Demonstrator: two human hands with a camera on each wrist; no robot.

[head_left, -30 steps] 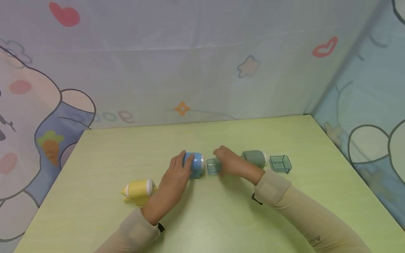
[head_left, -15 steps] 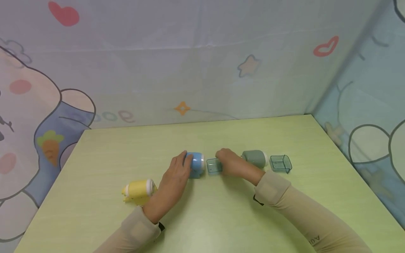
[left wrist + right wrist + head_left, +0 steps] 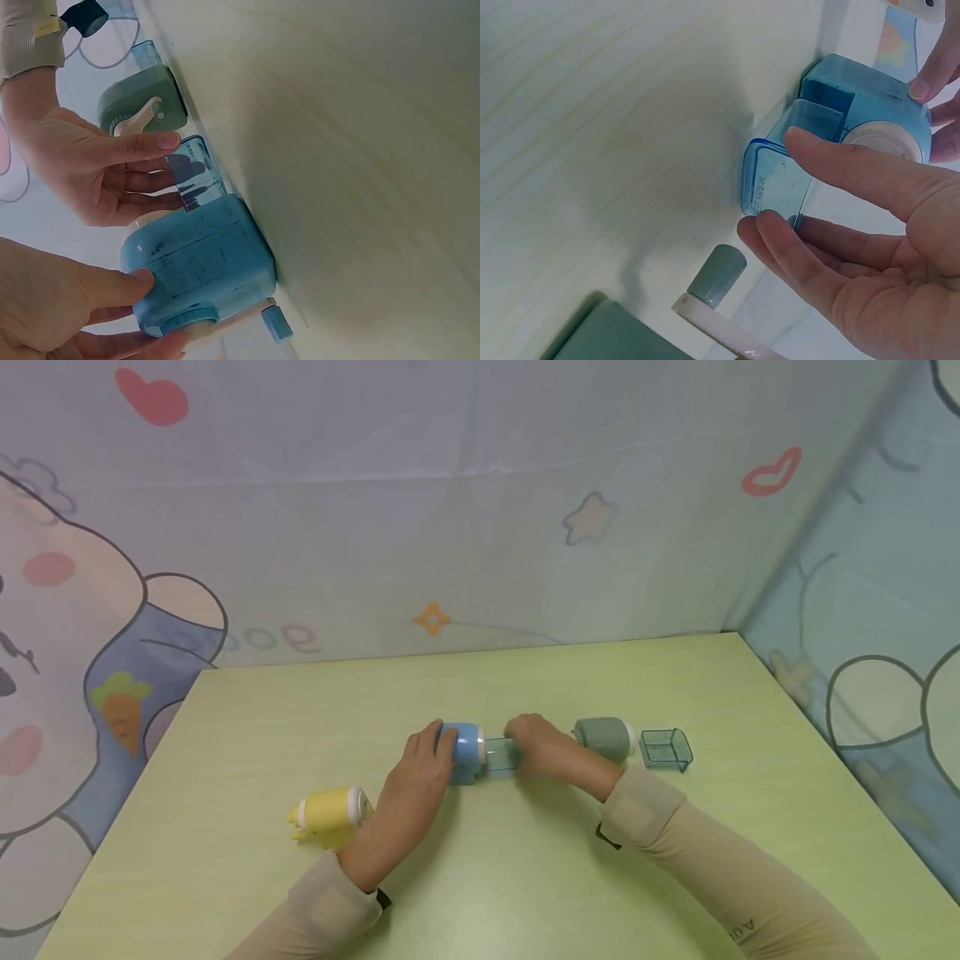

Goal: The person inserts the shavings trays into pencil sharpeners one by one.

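Blue plastic hand-crank pencil sharpener (image 3: 210, 262) sits right of centre-left in the head view, gripped between the thumb and fingers of a person's left hand (image 3: 416, 793). Against its open end, the right hand (image 3: 547, 747) pinches a clear blue-tinted drawer (image 3: 780, 169) between thumb and fingers, level with the opening; how far inside it reaches is hard to tell. Beyond the right wrist, right of centre, stands a green sharpener (image 3: 606, 737), a second clear drawer (image 3: 665, 760) just to its right. Lower left, a yellow sharpener (image 3: 326, 810) rests near the left wrist on the pale desk (image 3: 495, 893), before a cartoon-printed cloth (image 3: 510, 552).
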